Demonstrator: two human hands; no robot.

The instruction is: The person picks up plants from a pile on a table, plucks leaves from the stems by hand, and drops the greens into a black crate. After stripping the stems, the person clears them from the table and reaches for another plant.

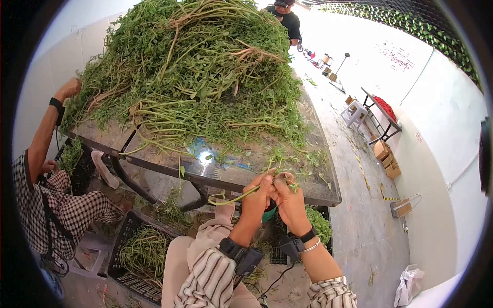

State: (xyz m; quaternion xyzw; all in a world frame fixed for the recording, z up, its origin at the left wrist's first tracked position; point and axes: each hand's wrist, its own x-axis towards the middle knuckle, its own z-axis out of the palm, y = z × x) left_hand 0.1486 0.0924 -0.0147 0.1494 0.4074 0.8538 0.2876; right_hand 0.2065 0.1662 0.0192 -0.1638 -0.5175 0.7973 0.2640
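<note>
My left hand (255,200) is closed around a leafy green stem (233,198), whose bare, curled end sticks out to the left. Close beside it, my right hand (290,203) pinches the leafy end of the same stem, near the fingertips of the left. Both hands are just off the front edge of the dark table (321,192). Beyond them rises a big heap of leafy green plants (205,77), with some roots showing. Loose leaves lie on the tabletop near my fingers.
Below left, a black crate (114,246) holds green stems (146,251). More greens (318,226) sit under the table at right. A co-worker in checked clothes (84,210) sits at left, one hand at the heap. Another person (291,23) stands behind it. Cardboard boxes (382,151) line the right wall.
</note>
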